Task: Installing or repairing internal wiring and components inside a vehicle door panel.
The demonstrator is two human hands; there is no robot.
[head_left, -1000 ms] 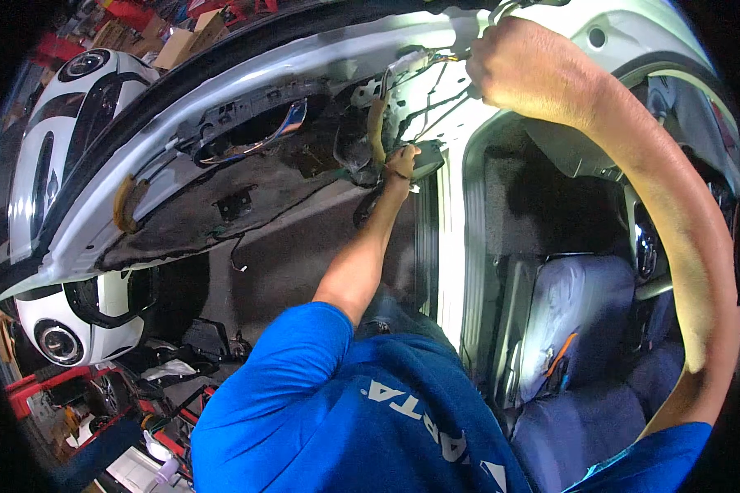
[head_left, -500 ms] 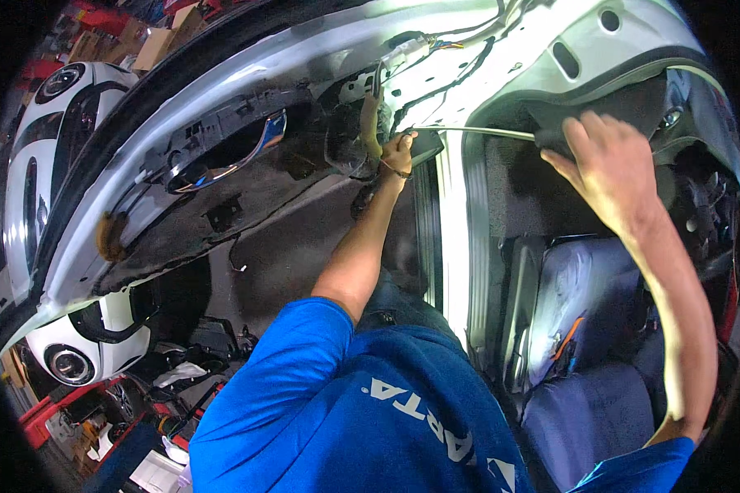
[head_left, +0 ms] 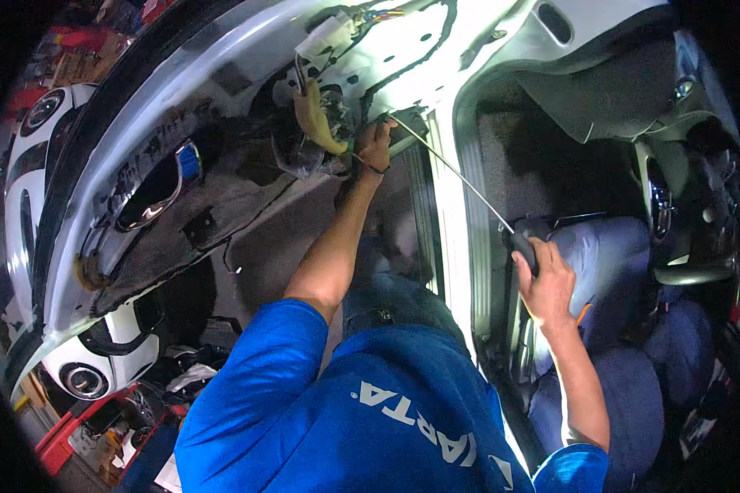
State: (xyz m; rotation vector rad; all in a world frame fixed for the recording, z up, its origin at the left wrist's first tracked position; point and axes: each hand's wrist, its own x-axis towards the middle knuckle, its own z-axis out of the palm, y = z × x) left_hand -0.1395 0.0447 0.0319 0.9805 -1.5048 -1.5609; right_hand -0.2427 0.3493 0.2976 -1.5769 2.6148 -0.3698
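Note:
My right hand [head_left: 547, 279] is closed round the dark handle of a long tool with a thin metal shaft [head_left: 460, 177]. Its shaft slants up and left across the bright door sill to a dark part at the edge of the open white car door [head_left: 214, 107]. There my left hand [head_left: 376, 148] is raised, its fingers closed in at the tool's far end. What those fingers grip is hidden. Just left of that hand hangs a yellowish sleeve [head_left: 314, 119] on the door, near a white connector [head_left: 325, 37] with coloured wires.
The door's inner side is bare of trim, with a chrome handle [head_left: 173, 193] and a loose wire [head_left: 232, 259]. Blue-grey seats [head_left: 608, 271] lie inside the car at right. White headlight housings [head_left: 86, 378] and a red cart [head_left: 62, 440] stand at left.
My right hand has swung down and toward me with the handle, so the shaft now slants instead of lying nearly level. The left hand stays by the tool's far end. The view has shifted.

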